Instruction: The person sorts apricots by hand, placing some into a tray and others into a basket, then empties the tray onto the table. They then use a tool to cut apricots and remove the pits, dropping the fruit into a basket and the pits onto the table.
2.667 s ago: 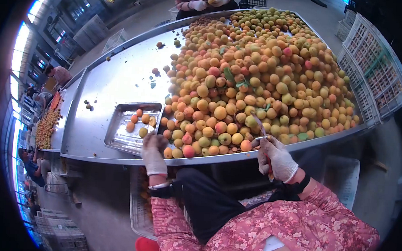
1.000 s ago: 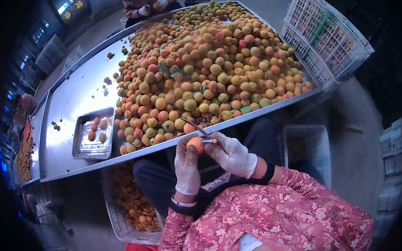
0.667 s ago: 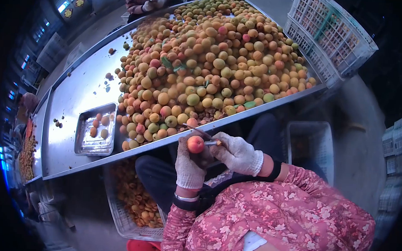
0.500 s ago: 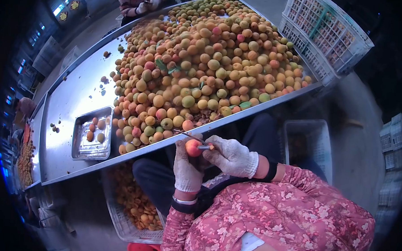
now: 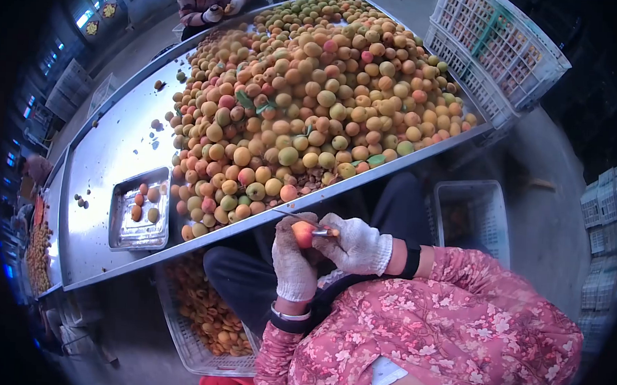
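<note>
My left hand (image 5: 296,264), in a white knit glove with dirty fingers, is wrapped round an orange-red apricot (image 5: 302,234) just in front of the table edge. My right hand (image 5: 358,245), gloved too, grips a small knife (image 5: 324,232) against the fruit's right side. A thin dark strip, seemingly its blade, shows beyond the left fingertips; part of the tool is hidden by the hands. On the metal table (image 5: 110,163) lies a large heap of apricots (image 5: 305,103), close beyond both hands.
A metal tray (image 5: 139,232) with several fruits stands at left. Below the table is a crate (image 5: 184,352) of orange fruit pieces. Another plastic crate (image 5: 504,222) stands right; stacked crates (image 5: 501,42) hold fruit at back right. A co-worker's gloved hands (image 5: 223,11) are across the table.
Both hands have shifted slightly right and down with the apricot and knife. The fruit has turned in my left fingers. Across the table, the co-worker's hands have moved a little apart.
</note>
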`<state>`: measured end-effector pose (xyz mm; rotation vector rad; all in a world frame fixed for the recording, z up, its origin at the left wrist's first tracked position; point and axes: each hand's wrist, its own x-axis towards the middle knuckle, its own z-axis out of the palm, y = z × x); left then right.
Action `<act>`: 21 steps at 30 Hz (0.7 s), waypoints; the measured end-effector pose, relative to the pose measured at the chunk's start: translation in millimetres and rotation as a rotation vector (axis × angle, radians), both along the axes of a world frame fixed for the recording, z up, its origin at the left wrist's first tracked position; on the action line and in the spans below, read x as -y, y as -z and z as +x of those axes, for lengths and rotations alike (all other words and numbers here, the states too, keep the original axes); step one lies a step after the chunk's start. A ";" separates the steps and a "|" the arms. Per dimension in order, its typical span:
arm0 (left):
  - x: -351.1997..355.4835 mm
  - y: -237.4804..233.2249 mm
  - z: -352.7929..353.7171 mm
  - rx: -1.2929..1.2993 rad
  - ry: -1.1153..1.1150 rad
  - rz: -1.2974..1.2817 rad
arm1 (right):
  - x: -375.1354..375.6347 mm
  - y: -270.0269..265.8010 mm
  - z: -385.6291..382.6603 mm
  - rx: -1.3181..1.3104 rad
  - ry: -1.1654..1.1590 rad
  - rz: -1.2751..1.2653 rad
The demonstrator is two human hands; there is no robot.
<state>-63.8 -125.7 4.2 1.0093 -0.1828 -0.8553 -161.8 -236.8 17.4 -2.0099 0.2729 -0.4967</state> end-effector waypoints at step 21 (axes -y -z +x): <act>10.1 39.5 22.1 -0.374 -0.076 -0.169 | 1.4 -10.9 -3.1 -0.250 -0.089 0.197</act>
